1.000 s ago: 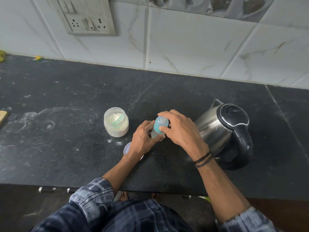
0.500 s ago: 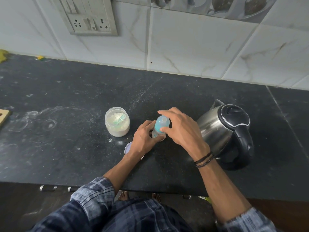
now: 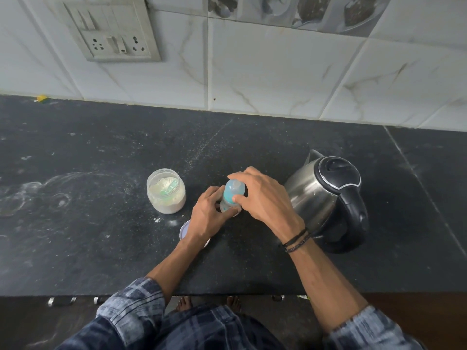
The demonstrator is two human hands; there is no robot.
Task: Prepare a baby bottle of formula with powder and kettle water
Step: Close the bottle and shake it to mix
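Plaid sleeves (image 3: 131,306) at the bottom edge, bare feet visible below the table (image 3: 88,253) front. Dark stone table, dusted with white powder smears on the left. Round lid (image 3: 183,229) lies flat on the table, partly hidden under the left wrist. Left hand (image 3: 207,213) wraps the lower body of the bottle (image 3: 233,192), fingers curled round it. Right hand (image 3: 262,198) grips the bottle's blue top from above, thumb on the near side, fingers over the far side; black bands (image 3: 295,239) on that wrist. Bottle stands roughly upright at table centre, base on or just above the surface, can't tell which. Contents not readable. Jar (image 3: 166,192) just left of the bottle, apart from it, open, part full of white powder with a green scoop (image 3: 170,188) inside. Kettle (image 3: 326,195) right of the hands, steel body, black lid closed, handle toward the near right, spout pointing away. Behind: white marble-look tiles, socket panel (image 3: 113,34) upper left.
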